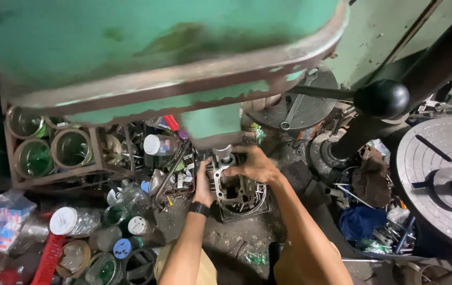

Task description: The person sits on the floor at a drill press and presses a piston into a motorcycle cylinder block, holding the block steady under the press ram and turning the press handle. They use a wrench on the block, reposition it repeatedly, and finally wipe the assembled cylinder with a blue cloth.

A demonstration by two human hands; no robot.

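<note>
A grey metal engine part (232, 190), box-shaped with an open middle and a round bore at its top, sits on the round table of a green drill press (173, 47). My left hand (203, 186) grips its left side; a black watch is on that wrist. My right hand (256, 164) holds its upper right edge, fingers curled over the top. The machine's spindle end (222, 153) hangs just above the part.
A crate of glass jars (51, 153) stands at left, with plastic bottles (78, 220) and cans crowding the floor below. A black ball-ended lever (381, 98) juts out at right. A slotted round faceplate (440, 177) and blue cloth (360, 221) lie at right.
</note>
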